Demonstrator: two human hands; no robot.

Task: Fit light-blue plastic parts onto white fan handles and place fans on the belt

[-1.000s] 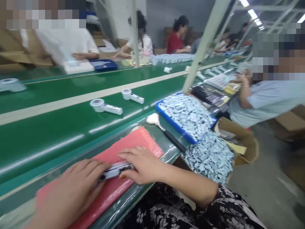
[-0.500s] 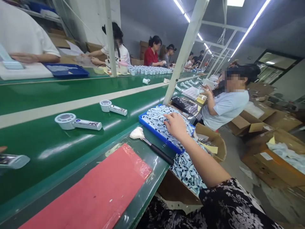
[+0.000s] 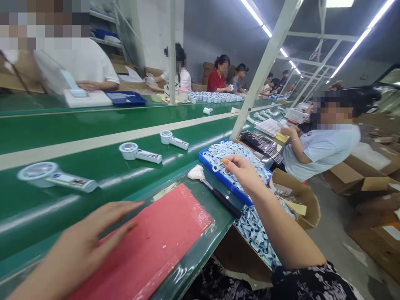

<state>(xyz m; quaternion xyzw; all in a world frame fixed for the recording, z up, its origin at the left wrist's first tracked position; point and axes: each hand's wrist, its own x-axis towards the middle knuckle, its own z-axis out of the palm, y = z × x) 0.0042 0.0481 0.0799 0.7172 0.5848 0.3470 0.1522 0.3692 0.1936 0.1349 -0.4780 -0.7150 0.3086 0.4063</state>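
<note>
My right hand (image 3: 242, 171) is over a blue tray (image 3: 225, 182) heaped with small light-blue plastic parts. Thumb and forefinger pinch one small light-blue plastic part (image 3: 217, 167) with a ring-shaped end. My left hand (image 3: 89, 239) is held over the red mat (image 3: 168, 225), fingers stretched out and apart, holding nothing. Between mat and tray lies a tool with a black handle (image 3: 224, 203) and a white-wrapped head (image 3: 196, 172). Below the tray, a cardboard box (image 3: 242, 254) is full of light-blue pieces.
On the green conveyor belt (image 3: 109, 208), three light-blue devices with round heads and handles lie in a row, the nearest device (image 3: 58, 177) at left. A white post (image 3: 264, 71) rises behind the tray. A co-worker (image 3: 325, 146) sits at right; others work across the belt.
My right hand has gone from reaching into the parts to pinching one near the tray's left side. My left hand has come into view. The view has shifted left, and belt devices have moved along rightward.
</note>
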